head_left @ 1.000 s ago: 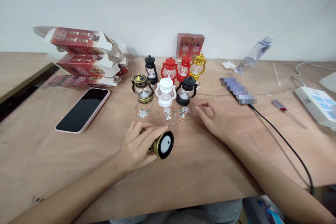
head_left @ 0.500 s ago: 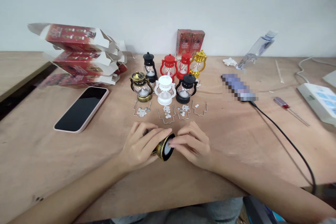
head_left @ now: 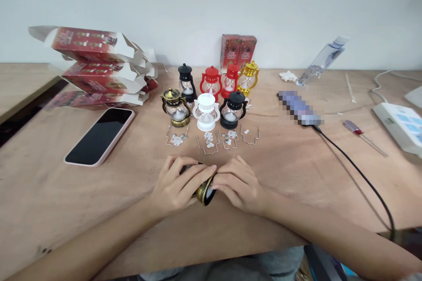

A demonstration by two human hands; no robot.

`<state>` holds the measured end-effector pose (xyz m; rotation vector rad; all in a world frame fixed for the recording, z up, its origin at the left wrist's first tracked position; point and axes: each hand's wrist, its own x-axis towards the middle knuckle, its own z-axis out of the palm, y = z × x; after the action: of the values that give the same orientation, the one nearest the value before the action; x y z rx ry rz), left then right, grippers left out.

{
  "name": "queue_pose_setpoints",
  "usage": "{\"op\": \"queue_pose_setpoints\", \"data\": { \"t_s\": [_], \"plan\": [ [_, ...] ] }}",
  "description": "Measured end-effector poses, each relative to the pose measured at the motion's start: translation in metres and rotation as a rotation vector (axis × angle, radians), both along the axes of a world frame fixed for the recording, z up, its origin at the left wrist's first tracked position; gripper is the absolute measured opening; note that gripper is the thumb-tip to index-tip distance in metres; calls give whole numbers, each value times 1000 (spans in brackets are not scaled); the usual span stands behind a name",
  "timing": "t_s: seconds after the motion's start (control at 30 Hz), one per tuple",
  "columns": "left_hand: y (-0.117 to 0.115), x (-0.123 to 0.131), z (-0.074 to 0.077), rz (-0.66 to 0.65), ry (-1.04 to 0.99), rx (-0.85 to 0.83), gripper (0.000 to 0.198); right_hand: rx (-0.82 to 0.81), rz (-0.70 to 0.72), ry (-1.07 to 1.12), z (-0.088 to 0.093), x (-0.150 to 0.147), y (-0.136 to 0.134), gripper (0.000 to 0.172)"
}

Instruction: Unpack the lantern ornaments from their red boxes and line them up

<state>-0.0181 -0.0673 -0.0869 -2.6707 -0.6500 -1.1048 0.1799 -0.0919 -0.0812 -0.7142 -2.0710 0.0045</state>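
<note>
My left hand (head_left: 180,184) is wrapped round a small black-and-gold lantern (head_left: 201,191), which lies tipped on its side above the table. Its round base faces right, and a pale disc (head_left: 209,191) shows inside the dark rim. The fingers of my right hand (head_left: 242,186) are bent and closed on that base, covering part of the disc. Whether they pinch something small is hidden. Just beyond both hands lie bent wire handles (head_left: 208,151), with small button cells (head_left: 228,141) and white plastic bits (head_left: 176,140).
Several toy lanterns stand behind, among them a white one (head_left: 206,114) and a black one (head_left: 233,112). Opened red boxes (head_left: 89,46) are stacked at left, near a phone (head_left: 100,136). To the right are a blurred phone (head_left: 298,107) on a cable, a screwdriver (head_left: 362,136) and a power strip (head_left: 400,125).
My right hand has shifted slightly left, its fingers now covering more of the lantern's base. The base has turned a little further downward. My left hand keeps its hold.
</note>
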Motion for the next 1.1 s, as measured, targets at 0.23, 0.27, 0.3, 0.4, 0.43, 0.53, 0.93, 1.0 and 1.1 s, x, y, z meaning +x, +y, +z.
{"op": "queue_pose_setpoints", "data": {
  "t_s": [0.23, 0.27, 0.3, 0.4, 0.43, 0.53, 0.93, 1.0, 1.1],
  "plan": [
    [-1, -1, -3, 8, -28, -29, 33, 78, -29, -20, -1, -4, -1, 17],
    [-1, -1, -3, 10, -31, -39, 34, 83, -36, -21, -1, -5, -1, 17],
    [-1, -1, -4, 10, -33, -47, 35, 90, -43, -19, -2, -5, -1, 16],
    [-2, 1, -3, 6, -47, -72, 35, 110, -75, -14, -3, -6, -1, 17],
    [-2, 2, -3, 7, -52, -79, 35, 113, -86, -15, -4, -6, -1, 17],
    [-2, 4, -2, 6, -60, -75, 34, 113, -103, -20, -6, -7, 0, 16],
    [-3, 3, -2, 5, -62, -70, 33, 184, -81, -74, -6, -6, -1, 15],
    [-3, 4, -2, 10, -61, -85, 34, 200, -94, -72, -4, -6, 0, 17],
    [-3, 4, -2, 6, -57, -98, 36, 220, -113, -73, -3, -6, 2, 19]
  ]
}}
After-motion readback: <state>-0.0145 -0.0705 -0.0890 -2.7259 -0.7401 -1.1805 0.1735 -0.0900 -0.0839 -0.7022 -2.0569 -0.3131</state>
